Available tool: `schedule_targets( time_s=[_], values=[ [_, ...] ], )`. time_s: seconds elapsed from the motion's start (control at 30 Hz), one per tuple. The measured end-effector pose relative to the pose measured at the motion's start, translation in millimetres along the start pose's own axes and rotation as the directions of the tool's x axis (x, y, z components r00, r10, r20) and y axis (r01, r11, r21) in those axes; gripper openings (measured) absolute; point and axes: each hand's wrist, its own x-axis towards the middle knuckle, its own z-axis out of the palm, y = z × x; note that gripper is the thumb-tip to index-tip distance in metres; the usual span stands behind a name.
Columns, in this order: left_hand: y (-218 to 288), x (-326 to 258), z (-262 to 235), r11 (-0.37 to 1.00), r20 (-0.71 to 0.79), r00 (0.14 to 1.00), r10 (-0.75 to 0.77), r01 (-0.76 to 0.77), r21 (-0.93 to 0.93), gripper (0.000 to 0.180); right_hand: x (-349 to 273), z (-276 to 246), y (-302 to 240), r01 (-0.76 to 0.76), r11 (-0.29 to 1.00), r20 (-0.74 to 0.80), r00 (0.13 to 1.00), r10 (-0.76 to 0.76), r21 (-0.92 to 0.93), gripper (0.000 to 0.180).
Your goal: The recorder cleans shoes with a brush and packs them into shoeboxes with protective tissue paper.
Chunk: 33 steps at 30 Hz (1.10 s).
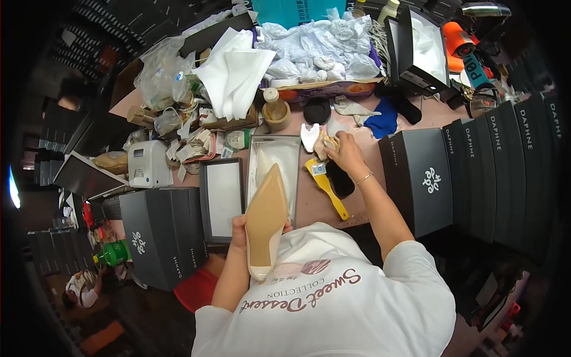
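My left hand is closed around a pale, pointed-toe shoe, its beige sole turned up and the toe pointing away from me. Under the toe lies an open shoe box lined with white tissue, where a pale pointed shape partly shows. At the far side of the table, my right hand has its fingers closed on a crumpled beige cloth. Just nearer me lies a yellow-handled brush, with a dark, long object beside it. A small white piece sits left of the cloth.
Dark shoe boxes stand in a row at right, and another box stands at left. A box lid lies beside the open box. Further back are a jar with a bottle, white paper sheets, a blue cloth and a white device.
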Motion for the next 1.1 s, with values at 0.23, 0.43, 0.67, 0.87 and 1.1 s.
schedule_targets(
  time_s=[0.23, 0.43, 0.67, 0.87, 1.1],
  values=[
    [1.0, 23.6, 8.0, 0.994, -0.057, 0.995, -0.080, 0.084, 0.068, 0.074, 22.4, 40.9, 54.9, -0.437, 0.743, 0.463, 0.865, 0.193, 0.506, 0.032],
    [0.1, 35.2, 3.1, 0.993, -0.158, 0.980, -0.118, 0.113, -0.042, 0.073, 3.5, -13.6, -8.7, -0.589, -0.430, 0.538, 0.806, -0.247, 0.684, 0.046],
    [20.1, 43.2, 4.9, 0.996, -0.155, 0.984, -0.085, 0.089, 0.018, 0.072, 15.7, -5.1, -57.2, -0.529, -0.306, 0.469, 0.847, -0.251, 0.791, 0.045],
    [28.1, 49.8, -5.9, 0.999, -0.211, 0.976, -0.047, 0.044, -0.017, 0.072, 82.7, -24.8, -102.2, -0.119, 0.548, 0.226, 0.965, -0.132, 0.828, 0.029],
    [35.6, 56.2, -12.6, 0.998, -0.167, 0.986, -0.021, 0.011, -0.060, 0.072, 150.2, 4.9, -129.2, 0.619, 0.780, -0.099, 0.785, -0.611, 0.096, 0.033]
  ],
)
